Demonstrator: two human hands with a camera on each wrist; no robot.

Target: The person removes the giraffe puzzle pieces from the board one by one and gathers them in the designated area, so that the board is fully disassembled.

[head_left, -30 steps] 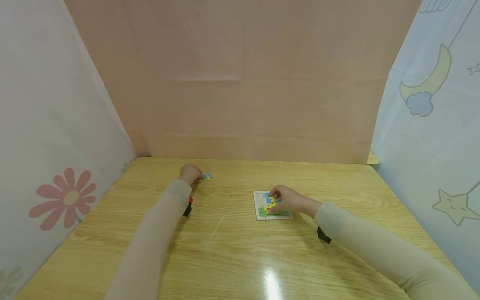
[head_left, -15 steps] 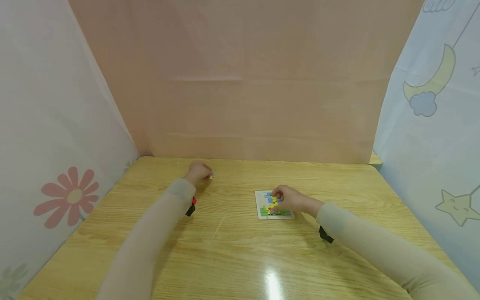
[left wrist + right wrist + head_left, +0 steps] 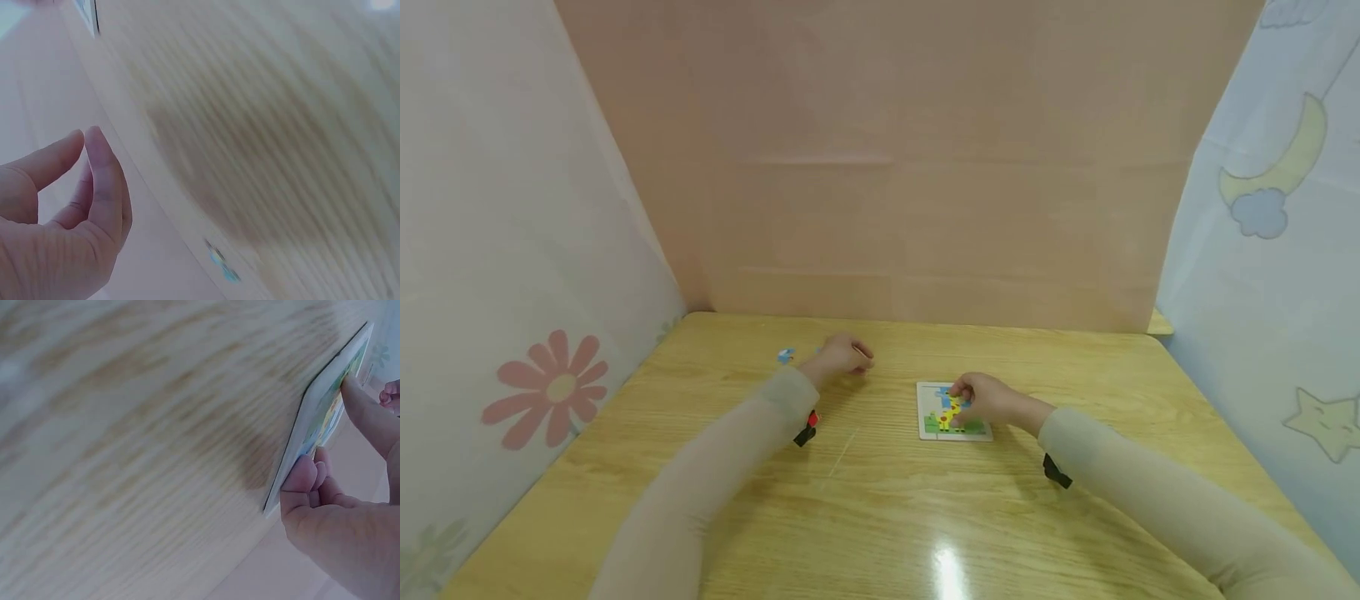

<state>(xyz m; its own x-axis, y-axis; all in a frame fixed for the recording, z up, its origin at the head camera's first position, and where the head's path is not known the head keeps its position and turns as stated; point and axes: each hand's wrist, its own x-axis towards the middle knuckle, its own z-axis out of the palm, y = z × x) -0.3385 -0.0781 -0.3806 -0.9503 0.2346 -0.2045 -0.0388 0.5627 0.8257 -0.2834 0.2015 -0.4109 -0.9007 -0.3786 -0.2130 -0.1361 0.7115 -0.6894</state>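
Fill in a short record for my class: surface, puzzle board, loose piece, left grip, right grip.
Surface: wooden table
Puzzle board: flat on the table, giraffe picture partly covered
Loose piece: mostly blue, on the table, left of the board
Left grip: off the board, thumb and fingertip close; anything held unclear
Right grip: thumb and fingertips touching the board

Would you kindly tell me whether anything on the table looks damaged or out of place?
One thing: a thin pale line on the tabletop, nearer the person than the puzzle board and to its left. It slants across the wood grain, so it may be a scratch. I see no spill.
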